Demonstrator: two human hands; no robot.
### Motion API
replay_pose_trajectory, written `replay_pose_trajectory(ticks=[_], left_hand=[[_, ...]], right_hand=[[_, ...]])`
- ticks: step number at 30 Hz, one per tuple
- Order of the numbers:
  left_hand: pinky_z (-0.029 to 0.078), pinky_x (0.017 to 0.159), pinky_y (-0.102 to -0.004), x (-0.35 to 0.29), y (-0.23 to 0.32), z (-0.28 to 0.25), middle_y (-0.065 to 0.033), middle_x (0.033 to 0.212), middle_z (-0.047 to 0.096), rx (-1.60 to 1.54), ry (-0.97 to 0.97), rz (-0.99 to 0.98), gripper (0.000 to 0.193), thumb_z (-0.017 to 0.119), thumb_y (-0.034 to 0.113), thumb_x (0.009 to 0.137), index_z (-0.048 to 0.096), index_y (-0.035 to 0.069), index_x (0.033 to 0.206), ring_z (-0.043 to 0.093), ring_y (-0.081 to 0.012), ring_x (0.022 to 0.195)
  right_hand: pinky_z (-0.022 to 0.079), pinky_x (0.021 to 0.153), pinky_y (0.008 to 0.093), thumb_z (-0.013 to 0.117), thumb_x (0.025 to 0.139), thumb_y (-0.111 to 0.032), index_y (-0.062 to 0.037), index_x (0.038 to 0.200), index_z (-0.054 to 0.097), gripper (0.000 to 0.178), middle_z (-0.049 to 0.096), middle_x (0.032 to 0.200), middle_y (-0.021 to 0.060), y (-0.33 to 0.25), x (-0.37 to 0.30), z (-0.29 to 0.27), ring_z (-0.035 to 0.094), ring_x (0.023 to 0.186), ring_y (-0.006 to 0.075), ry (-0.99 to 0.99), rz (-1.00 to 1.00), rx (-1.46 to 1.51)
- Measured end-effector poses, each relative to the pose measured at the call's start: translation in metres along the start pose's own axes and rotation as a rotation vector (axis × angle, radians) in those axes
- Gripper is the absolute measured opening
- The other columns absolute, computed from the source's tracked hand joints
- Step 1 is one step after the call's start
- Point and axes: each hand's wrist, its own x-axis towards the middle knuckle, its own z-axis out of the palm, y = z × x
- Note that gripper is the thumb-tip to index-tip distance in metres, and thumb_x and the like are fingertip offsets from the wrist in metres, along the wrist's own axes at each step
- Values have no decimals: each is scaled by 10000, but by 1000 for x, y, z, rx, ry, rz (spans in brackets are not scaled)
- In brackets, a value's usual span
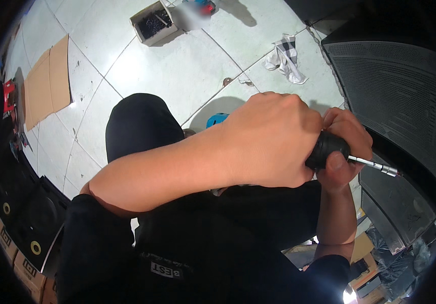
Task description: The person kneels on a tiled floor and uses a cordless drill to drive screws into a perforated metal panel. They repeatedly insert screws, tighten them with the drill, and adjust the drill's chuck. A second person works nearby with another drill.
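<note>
A black drill chuck [329, 148] sits between my two hands, with a long steel bit holder [375, 164] sticking out of it to the right. My left hand [279, 139] is closed around the chuck's rear side, its forearm crossing in front of me from the left. From the right, my right hand [349, 139] wraps the front of the chuck, thumb pressed on its near side. Behind my left wrist shows a piece of a blue tool body [216, 120]; the rest is hidden, and I cannot tell whether it joins the chuck.
On the tiled floor ahead stand a box of dark screws [154, 24] and a crumpled white cloth [287, 58]. A flat cardboard sheet [48, 83] lies at the left. Black speaker cabinets [390, 86] line the right, and others [23, 207] stand at the lower left.
</note>
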Motion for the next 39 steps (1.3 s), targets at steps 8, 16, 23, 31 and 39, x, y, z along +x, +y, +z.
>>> replay_pose_trajectory(ticks=[8,16,23,31,39], left_hand=[[590,700,-436,-2,-3,3,-215,716,688,74,121,13,264,774,146,616,697,-58,765,705,-401,697],[553,620,-431,-4,-6,3,-201,619,635,25,110,-76,192,718,145,574,690,0,697,663,-411,624],[583,656,-414,-2,-6,-2,-219,670,667,-45,16,-99,263,715,152,583,731,-32,769,697,-405,669],[581,669,-421,-1,-3,-2,-227,656,660,-30,29,-115,238,719,154,581,730,-24,739,694,-405,667],[612,664,-400,-2,-3,-3,-216,698,699,-7,16,-145,308,724,144,568,731,-58,800,730,-389,666]], right_hand=[[282,469,333,659,803,-365,19,648,514,438,446,576,89,-5,9,9,419,505,186,14,35,-27],[262,473,323,695,805,-344,8,660,511,423,440,587,79,1,11,13,402,514,153,-26,-13,47],[265,470,316,739,803,-424,8,662,500,513,428,593,79,2,11,9,384,513,156,-110,-48,36],[242,463,321,711,844,-419,-6,648,472,516,401,579,68,-1,15,7,385,502,159,-75,-54,8],[208,483,320,680,881,-407,-10,637,459,516,377,574,48,-6,10,6,346,510,126,-68,38,-97]])
